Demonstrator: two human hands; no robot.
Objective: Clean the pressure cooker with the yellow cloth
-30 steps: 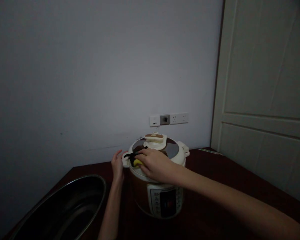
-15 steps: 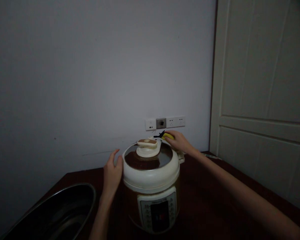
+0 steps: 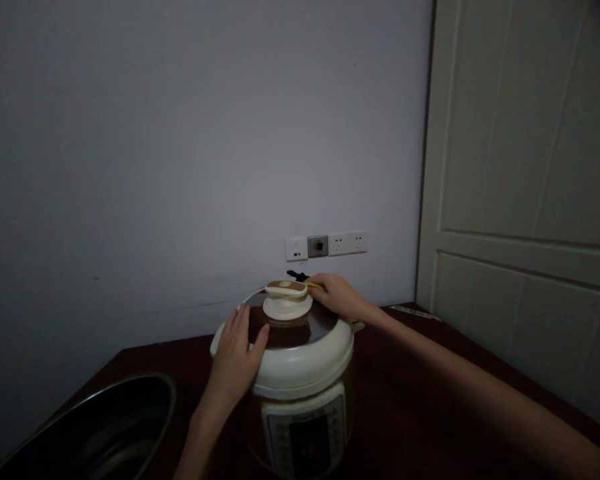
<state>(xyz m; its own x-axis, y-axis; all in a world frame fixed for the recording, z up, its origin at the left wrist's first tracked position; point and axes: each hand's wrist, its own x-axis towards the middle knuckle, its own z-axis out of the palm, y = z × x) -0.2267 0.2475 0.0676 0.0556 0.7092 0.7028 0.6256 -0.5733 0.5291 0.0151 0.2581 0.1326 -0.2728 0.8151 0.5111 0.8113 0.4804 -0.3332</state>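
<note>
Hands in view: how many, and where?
2: left hand on the left side of the cooker lid; right hand at its rear right, holding a yellow-and-black tool. None appear hidden.

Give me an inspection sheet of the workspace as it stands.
Surface: dark red table, dimly lit.
Work things: electric cooker, lid on; yellow-and-black tool near the lid handle, exact type unclear.
Clutter: basin at left; patterned strip near the table's back right edge.
Left grip: spread over the lid's left side.
Right grip: closed on the tool.
Cables: nothing seen.
Surroundings: pale wall with sockets behind; panelled door at right.
</note>
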